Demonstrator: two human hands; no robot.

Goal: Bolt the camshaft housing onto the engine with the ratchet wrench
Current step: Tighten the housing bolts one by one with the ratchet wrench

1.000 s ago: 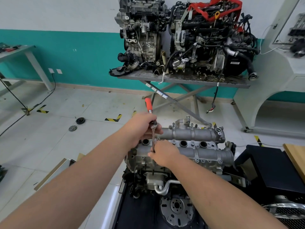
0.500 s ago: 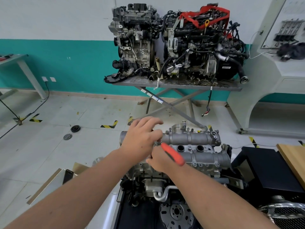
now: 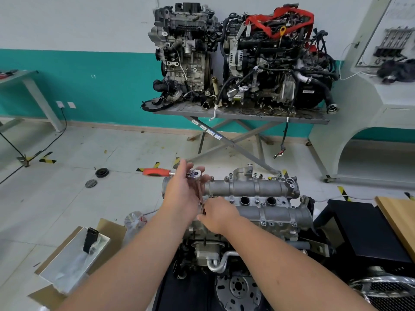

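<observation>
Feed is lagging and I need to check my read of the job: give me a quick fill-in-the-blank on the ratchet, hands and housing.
1. The ratchet handle's grip is coloured ____.
2. That handle points toward the person's ____ side.
3. The right hand rests on the ____.
4. The left hand is at the ratchet's ____ end, not its grip.

Missing words: orange; left; housing; head

White/teal wall (image 3: pixel 101 81), pale tiled floor (image 3: pixel 67 187) w/ hazard tape, scissor-leg table (image 3: pixel 235 113), bench (image 3: pixel 18 75) left.

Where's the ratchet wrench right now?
Centre of the head view: the ratchet wrench is at the left hand, orange handle pointing left, above the camshaft housing's left end.
</observation>
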